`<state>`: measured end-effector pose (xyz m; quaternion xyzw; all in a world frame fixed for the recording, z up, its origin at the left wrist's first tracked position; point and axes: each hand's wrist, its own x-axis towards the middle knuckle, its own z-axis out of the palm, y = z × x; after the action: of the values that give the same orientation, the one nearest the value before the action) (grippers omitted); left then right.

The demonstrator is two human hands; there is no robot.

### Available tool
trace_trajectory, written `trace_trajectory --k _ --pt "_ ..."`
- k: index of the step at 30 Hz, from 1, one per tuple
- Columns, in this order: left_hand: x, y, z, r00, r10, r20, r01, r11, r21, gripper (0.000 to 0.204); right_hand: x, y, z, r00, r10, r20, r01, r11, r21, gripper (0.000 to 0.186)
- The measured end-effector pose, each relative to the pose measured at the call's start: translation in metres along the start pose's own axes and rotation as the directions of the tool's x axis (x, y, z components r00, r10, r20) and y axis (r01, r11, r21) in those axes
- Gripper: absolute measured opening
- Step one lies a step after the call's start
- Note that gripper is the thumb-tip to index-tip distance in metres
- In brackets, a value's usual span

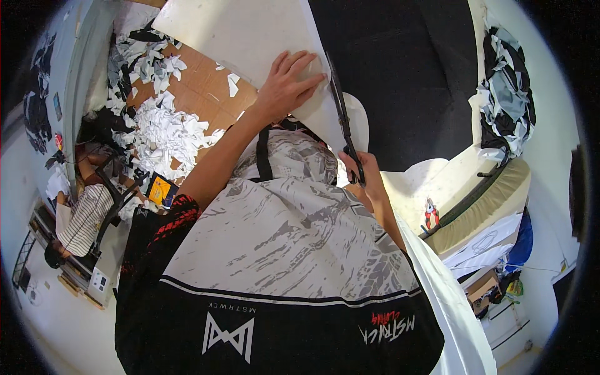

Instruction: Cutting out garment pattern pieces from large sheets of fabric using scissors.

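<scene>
Fingers stretched out, my left hand lies flat on a white sheet at the table's near left side. My right hand is closed around the handles of long dark scissors. Their blades point away from me and lie along the seam between the white sheet and a large black piece of fabric. Whether the blades are biting into material cannot be made out. A curved white piece shows just right of the blades.
Red-handled pliers lie on the pale tabletop to the right. Black, white and grey scraps are heaped at the far right. White offcuts cover the brown floor at left. Another person sits at the lower left.
</scene>
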<state>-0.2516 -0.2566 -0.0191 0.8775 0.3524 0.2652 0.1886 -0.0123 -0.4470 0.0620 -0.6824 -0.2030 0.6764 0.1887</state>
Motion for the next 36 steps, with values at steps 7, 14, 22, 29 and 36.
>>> trace_trajectory --k 7,14,22,29,36 --pt "-0.002 0.009 -0.001 1.000 -0.001 0.015 0.001 1.000 -0.026 0.036 -0.001 0.005 -0.003 1.000 -0.014 0.003 0.014 1.000 0.014 0.038" --pt "0.001 0.010 0.001 1.000 0.020 0.002 -0.020 0.999 -0.031 0.038 0.002 0.013 -0.005 0.999 0.000 -0.050 -0.003 0.998 -0.064 0.045" --pt "-0.003 0.017 0.000 1.000 0.011 0.005 -0.011 1.000 -0.014 0.035 0.001 -0.014 0.009 0.998 -0.052 -0.021 0.052 0.999 0.007 0.046" --pt "0.001 0.028 0.000 1.000 0.007 -0.012 -0.007 0.999 -0.038 0.032 0.015 -0.005 0.003 0.998 0.002 -0.067 -0.009 0.996 -0.093 0.046" --pt "0.005 0.032 0.006 1.000 0.022 -0.008 -0.022 0.999 -0.024 0.032 0.017 -0.028 -0.003 0.999 -0.033 -0.027 0.034 0.999 0.035 0.047"
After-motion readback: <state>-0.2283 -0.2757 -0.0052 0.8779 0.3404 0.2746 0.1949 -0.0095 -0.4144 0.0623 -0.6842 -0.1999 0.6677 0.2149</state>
